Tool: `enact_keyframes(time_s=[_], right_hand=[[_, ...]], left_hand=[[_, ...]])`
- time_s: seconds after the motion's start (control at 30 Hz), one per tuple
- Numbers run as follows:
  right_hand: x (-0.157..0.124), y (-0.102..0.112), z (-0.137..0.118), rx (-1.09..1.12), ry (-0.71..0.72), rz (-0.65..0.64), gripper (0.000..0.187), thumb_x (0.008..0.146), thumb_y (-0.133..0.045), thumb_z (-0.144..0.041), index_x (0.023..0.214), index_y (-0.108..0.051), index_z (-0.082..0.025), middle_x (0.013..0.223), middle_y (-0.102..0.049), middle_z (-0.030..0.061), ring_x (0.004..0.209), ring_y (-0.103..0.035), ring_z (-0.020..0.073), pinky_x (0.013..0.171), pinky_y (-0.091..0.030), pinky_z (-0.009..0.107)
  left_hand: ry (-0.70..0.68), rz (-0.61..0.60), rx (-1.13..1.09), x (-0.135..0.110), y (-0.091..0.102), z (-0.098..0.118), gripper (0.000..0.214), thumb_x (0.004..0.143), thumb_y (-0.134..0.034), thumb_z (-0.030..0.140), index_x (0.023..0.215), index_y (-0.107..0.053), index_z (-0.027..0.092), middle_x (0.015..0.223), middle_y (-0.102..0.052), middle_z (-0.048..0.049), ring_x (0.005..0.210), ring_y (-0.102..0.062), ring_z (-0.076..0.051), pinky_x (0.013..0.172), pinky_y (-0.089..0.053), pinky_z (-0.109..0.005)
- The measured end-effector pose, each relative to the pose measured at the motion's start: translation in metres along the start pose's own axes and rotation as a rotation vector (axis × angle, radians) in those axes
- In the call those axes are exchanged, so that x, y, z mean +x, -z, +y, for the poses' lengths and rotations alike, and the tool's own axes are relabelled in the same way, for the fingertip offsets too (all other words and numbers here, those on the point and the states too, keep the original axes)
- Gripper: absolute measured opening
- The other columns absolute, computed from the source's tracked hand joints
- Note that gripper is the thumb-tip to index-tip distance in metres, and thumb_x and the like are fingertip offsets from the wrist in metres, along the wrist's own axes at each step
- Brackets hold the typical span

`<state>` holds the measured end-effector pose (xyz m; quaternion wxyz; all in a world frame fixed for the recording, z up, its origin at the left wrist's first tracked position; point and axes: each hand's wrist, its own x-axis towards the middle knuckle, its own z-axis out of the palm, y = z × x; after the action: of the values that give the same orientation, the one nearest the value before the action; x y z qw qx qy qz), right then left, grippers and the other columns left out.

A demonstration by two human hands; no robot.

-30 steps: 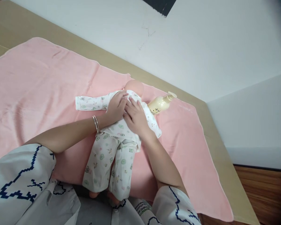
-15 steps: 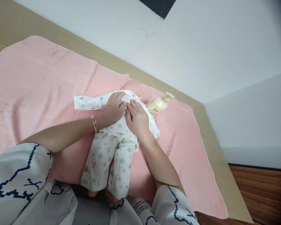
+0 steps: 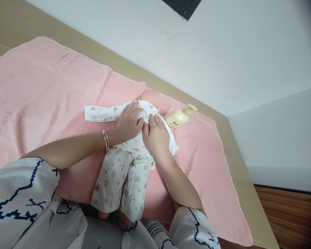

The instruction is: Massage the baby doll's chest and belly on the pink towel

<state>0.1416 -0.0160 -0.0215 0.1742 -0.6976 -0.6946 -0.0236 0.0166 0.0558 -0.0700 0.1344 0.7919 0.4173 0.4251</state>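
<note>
A baby doll (image 3: 150, 98) lies on a pink blanket (image 3: 62, 79), its feet towards me. It wears a white patterned pajama top (image 3: 136, 145) and matching trousers (image 3: 111, 180). On the left side of the doll's chest rests my left hand (image 3: 131, 121), fingers laid out flat over the cloth. My right hand (image 3: 157, 136) lies on the other side of the chest, also with its fingers stretched out. Between the two hands runs a narrow strip of the top. A cream pump bottle (image 3: 178, 117) lies tilted beside the doll's right-hand side in view.
The blanket covers a tan tabletop (image 3: 243, 173) that meets a white wall (image 3: 223, 52) at the back. Brown wooden floor (image 3: 290, 214) shows at the lower right. A dark panel (image 3: 185, 7) is on the wall at the top.
Both hands remain on the doll's chest and have spread slightly outward, the right one a little down and right. The whole view has shifted slightly.
</note>
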Motion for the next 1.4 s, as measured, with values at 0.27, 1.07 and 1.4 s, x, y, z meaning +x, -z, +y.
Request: enact_keyframes(time_s=[0.27,1.07,1.4], right_hand=[[0.025,-0.002,0.031,0.209,-0.012,-0.118,0.060,0.101,-0.037,-0.043,0.150,-0.049,-0.009,0.160,-0.044,0.0190,0.155,-0.035,0.0319,0.127,-0.030,0.056],[0.028,-0.009,0.034,0.196,0.022,-0.120,0.065,0.104,-0.031,-0.055,0.152,-0.042,-0.012,0.165,-0.034,0.0198,0.158,-0.026,0.0328,0.127,-0.024,0.060],[0.023,-0.007,0.023,0.142,-0.083,-0.107,0.074,0.103,-0.032,-0.053,0.159,-0.029,-0.003,0.165,-0.033,0.0235,0.157,-0.029,0.0337,0.128,-0.024,0.058]], left_hand=[[-0.096,-0.009,0.014,-0.005,0.006,0.007,0.033,0.093,-0.044,0.019,0.117,-0.066,0.013,0.134,-0.067,-0.0164,0.133,-0.057,-0.032,0.119,-0.041,-0.054],[-0.149,0.008,-0.041,-0.004,0.008,0.004,0.022,0.095,-0.042,0.018,0.095,-0.064,0.019,0.121,-0.070,-0.0123,0.121,-0.060,-0.028,0.112,-0.046,-0.051],[-0.125,-0.011,0.009,-0.004,0.009,0.004,0.027,0.094,-0.043,0.018,0.104,-0.067,0.014,0.127,-0.070,-0.0162,0.126,-0.060,-0.028,0.114,-0.045,-0.048]])
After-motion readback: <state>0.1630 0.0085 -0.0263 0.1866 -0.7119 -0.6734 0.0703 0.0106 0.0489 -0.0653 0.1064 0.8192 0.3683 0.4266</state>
